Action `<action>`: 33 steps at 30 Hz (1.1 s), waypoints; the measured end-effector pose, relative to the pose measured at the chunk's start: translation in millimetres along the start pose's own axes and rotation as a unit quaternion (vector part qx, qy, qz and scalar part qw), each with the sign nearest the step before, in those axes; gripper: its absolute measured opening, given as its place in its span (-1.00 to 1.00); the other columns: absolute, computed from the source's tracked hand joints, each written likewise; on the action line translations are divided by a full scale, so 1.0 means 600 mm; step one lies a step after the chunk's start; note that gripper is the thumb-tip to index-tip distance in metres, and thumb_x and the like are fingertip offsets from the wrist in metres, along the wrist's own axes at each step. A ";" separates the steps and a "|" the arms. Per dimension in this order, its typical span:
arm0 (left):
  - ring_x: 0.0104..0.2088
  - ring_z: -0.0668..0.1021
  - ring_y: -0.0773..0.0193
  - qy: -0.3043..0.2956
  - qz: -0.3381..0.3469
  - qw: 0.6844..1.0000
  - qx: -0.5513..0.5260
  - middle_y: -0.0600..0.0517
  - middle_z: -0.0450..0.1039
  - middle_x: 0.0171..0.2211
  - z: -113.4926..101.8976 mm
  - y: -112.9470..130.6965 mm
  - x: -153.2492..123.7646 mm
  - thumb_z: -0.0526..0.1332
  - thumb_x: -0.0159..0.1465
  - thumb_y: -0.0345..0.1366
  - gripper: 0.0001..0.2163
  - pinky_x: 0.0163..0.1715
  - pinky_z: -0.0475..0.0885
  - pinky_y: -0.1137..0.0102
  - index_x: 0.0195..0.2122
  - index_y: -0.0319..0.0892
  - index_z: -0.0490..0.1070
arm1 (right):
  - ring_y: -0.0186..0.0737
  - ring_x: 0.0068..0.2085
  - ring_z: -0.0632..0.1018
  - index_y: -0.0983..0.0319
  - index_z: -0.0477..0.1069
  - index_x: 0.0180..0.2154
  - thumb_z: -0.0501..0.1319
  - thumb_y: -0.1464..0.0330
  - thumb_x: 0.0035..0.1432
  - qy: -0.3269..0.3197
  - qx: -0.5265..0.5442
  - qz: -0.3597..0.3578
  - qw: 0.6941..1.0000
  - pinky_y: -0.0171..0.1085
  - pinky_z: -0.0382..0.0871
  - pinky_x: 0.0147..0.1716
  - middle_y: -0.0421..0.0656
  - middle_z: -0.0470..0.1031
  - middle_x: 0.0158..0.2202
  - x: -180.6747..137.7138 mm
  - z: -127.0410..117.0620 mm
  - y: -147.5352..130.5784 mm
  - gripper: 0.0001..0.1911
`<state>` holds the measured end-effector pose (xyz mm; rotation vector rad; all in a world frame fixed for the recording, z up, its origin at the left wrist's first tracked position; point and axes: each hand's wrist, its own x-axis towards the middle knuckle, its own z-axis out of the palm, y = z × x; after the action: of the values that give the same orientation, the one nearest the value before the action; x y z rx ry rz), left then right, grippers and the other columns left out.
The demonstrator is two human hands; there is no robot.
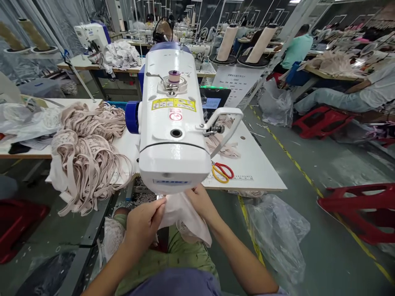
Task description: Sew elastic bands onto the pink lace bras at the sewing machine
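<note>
A white sewing machine (173,135) stands right in front of me, and its head hides the needle area. Pale pink fabric (182,213) hangs from under the machine head, with a lace part at its lower end. My left hand (143,220) pinches the fabric's left edge close to the needle area. My right hand (199,201) grips the fabric on the other side, its fingertips partly hidden behind the machine head. Another lace piece (112,236) hangs by my left leg.
A heap of beige straps and lace (86,160) lies on the left side. Scissors (222,172) with red and yellow handles rest on the table (262,164) at right. Plastic bags (277,234) and red stools (361,209) stand on the floor. Other people sit at right.
</note>
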<state>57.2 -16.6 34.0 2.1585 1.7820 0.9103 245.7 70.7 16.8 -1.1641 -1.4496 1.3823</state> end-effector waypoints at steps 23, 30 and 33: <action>-0.52 0.35 0.25 -0.076 0.231 0.966 0.088 0.07 0.37 -0.57 -0.001 -0.003 -0.060 0.09 0.35 -0.41 -0.85 -0.45 0.21 0.30 -0.30 -0.17 0.45 | -0.17 -0.35 0.62 0.03 0.59 -0.22 0.23 0.40 0.21 -0.142 -0.198 -0.335 0.910 -0.24 0.43 -0.37 -0.19 0.63 -0.32 -0.196 0.006 0.041 -0.80; -0.52 0.42 0.22 -0.076 0.195 0.975 0.080 0.02 0.44 -0.57 -0.009 -0.001 -0.069 0.11 0.32 -0.38 -0.83 -0.48 0.25 0.31 -0.30 -0.19 0.50 | -0.15 -0.23 0.61 0.08 0.52 -0.08 0.22 0.39 0.21 -0.116 -0.204 -0.325 0.916 -0.24 0.46 -0.25 -0.11 0.61 -0.23 -0.171 -0.018 0.100 -0.75; -0.53 0.51 0.23 -0.167 0.073 0.982 -0.049 0.04 0.50 -0.56 -0.008 0.031 -0.092 0.10 0.28 -0.41 -0.78 -0.53 0.31 0.37 -0.39 -0.13 0.53 | 0.00 0.04 0.51 0.17 0.45 0.01 0.12 0.31 0.25 -0.020 -0.288 -0.104 0.952 -0.02 0.39 0.03 0.04 0.54 -0.03 -0.135 -0.026 0.180 -0.69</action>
<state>64.9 -74.3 28.8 2.2434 1.4075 0.6027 291.2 -5.7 -86.0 -1.2851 -2.0194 0.8589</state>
